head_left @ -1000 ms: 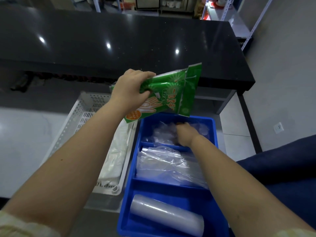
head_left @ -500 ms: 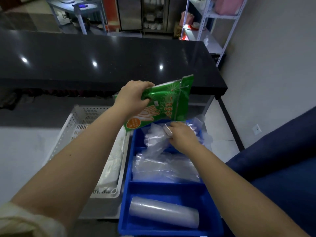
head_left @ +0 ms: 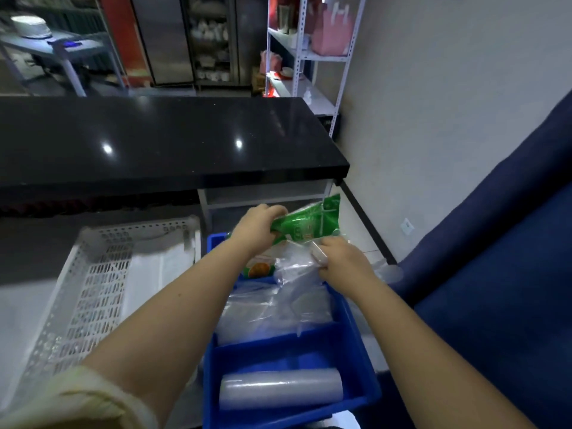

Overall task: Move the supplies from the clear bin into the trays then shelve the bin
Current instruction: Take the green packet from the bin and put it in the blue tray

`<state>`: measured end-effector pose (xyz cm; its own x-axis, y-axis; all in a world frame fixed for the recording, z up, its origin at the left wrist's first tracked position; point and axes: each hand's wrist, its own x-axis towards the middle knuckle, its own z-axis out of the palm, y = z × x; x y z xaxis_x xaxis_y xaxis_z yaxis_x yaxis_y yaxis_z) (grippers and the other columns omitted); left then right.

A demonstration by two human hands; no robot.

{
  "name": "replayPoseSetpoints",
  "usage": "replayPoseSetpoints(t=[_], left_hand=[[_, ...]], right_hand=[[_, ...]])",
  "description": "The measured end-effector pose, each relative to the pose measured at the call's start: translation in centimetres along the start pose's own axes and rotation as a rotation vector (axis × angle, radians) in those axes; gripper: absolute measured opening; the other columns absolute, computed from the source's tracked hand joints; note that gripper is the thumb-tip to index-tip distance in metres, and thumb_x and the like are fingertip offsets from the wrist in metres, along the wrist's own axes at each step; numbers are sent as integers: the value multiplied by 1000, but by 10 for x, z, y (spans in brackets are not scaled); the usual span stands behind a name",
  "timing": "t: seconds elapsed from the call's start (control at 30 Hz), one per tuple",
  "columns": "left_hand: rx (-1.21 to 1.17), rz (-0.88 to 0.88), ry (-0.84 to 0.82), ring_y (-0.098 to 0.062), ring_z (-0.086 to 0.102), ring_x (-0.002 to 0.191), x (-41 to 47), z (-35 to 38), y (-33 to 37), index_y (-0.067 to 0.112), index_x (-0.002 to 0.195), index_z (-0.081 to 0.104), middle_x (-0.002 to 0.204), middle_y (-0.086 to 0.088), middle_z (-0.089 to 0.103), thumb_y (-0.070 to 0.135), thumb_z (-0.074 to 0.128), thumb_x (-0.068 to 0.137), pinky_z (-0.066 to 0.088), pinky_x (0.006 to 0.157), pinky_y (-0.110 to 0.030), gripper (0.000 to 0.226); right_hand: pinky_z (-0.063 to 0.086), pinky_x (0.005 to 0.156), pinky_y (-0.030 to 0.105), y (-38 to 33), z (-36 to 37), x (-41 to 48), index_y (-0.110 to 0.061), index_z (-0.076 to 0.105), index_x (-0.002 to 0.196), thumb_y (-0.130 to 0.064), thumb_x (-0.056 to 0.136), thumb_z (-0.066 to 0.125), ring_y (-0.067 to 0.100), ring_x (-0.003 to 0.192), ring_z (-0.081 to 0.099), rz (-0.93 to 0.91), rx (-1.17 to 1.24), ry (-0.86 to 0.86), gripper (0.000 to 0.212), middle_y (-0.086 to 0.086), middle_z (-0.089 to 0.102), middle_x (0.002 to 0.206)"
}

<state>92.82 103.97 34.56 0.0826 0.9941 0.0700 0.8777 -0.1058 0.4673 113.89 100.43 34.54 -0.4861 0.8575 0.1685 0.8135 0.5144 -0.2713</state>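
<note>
Holding the green packet [head_left: 305,222] clamped in your left hand [head_left: 257,229] above the blue tray [head_left: 356,323], w/ your right hand [head_left: 339,258] pinched on clear bags [head_left: 294,264] in its far compartment, prob. lifting them aside to make room. Clear bin not visible.

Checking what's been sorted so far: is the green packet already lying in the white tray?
No, the green packet is held up in the left hand above the blue tray, not in the white tray.
</note>
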Motion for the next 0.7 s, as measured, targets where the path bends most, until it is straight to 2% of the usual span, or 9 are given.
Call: replayPoseSetpoints(t=[0.17,0.27,0.4,0.53,0.7], left_hand=[[-17,-16,-13,-24,50,107,-10,5,-15,37,125,50,116,-1,53,14,68,83,47,84,-38,52],[27,4,-57,-19,50,100,-13,-9,-22,41,120,52,111,4,53,16,69,82,48,79,-36,49],[61,2,-93,-16,53,95,-19,-19,-32,43,111,55,105,8,52,16,69,81,51,79,-35,43],[143,-71,-172,-24,55,106,-17,-11,-36,36,124,56,121,-3,55,10,61,85,50,86,-41,47],[116,-98,-159,-21,58,104,-5,-13,-45,35,119,60,121,1,61,11,65,82,51,86,-39,44]], right_hand=[[52,71,42,-1,-2,-1,-11,66,91,-6,74,67,24,85,56,15,12,-15,18,5,61,94],[53,72,41,1,-5,7,-12,67,95,-7,76,66,22,84,56,28,26,-15,20,4,61,95],[53,75,43,6,-8,15,-10,67,100,-6,76,65,24,90,58,65,63,-28,25,5,64,99],[51,82,44,6,-7,21,-9,64,108,-7,78,64,25,98,56,46,38,-87,30,6,62,109],[52,81,38,13,-6,33,-9,63,109,-7,81,63,23,96,57,73,43,-86,28,5,61,109]])
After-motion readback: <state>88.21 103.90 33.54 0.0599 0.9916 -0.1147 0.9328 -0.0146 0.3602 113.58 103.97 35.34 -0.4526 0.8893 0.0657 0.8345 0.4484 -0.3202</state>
